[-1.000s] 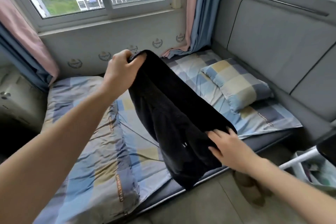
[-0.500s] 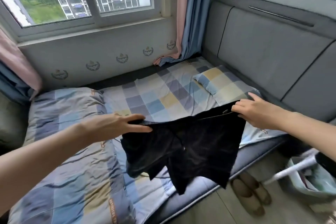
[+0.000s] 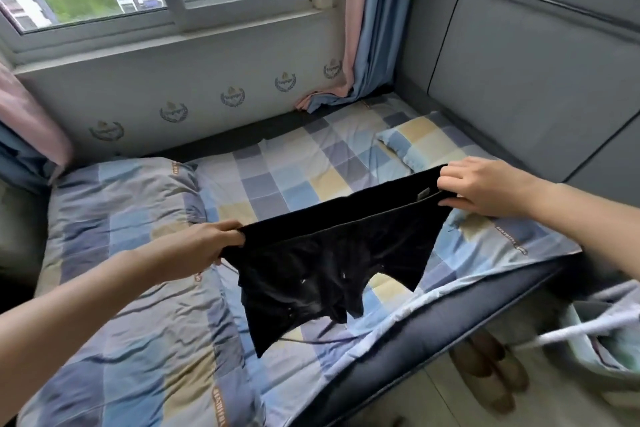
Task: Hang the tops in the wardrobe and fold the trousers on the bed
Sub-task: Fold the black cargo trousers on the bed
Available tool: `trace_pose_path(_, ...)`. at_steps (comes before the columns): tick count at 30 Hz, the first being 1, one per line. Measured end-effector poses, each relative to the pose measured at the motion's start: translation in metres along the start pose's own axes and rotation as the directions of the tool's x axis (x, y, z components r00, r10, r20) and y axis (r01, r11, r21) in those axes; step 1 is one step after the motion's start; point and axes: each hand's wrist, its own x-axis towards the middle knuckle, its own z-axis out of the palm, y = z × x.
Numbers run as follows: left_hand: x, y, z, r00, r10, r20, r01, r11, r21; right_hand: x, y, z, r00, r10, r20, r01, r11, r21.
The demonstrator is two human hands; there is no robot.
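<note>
At your four o'clock a laundry basket (image 3: 588, 340) sits on the floor with pale cloth in it, too blurred to name. Your left hand (image 3: 211, 246) and right hand (image 3: 485, 187) each pinch an end of the waistband of the black shorts (image 3: 329, 260), stretched over the checked bed (image 3: 284, 180) at twelve o'clock. Since half a second ago your hands have moved farther apart and the waistband is pulled tauter.

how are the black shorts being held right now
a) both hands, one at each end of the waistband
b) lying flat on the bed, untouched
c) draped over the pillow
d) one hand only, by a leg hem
a: the left hand and the right hand each grip an end of the waistband of the black shorts, which hang spread above the bed.
</note>
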Motion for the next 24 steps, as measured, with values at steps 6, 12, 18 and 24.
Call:
trace_pose_path(6, 0.005, 0.011, 0.002, 0.996, -0.039, 0.081, 0.03, 0.993, 0.111, 0.004, 0.026, 0.022, 0.994, -0.108, 0.002, 0.108, 0.993, 0.057)
trace_pose_path(12, 0.025, 0.018, 0.0, 0.927, -0.374, -0.016, 0.374, 0.927, 0.011, 0.012, 0.056, 0.048, 0.971, -0.236, 0.018, 0.232, 0.963, 0.136)
trace_pose_path(18, 0.051, 0.039, -0.011, 0.797, -0.571, -0.198, 0.564, 0.82, -0.094, 0.013, 0.106, 0.077, 0.978, -0.209, 0.024, 0.204, 0.969, 0.143)
trace_pose_path(24, 0.072, 0.077, -0.026, 0.559, -0.753, -0.348, 0.589, 0.656, -0.472, 0.032, 0.127, 0.099, 0.996, -0.01, 0.09, -0.036, 0.868, 0.495)
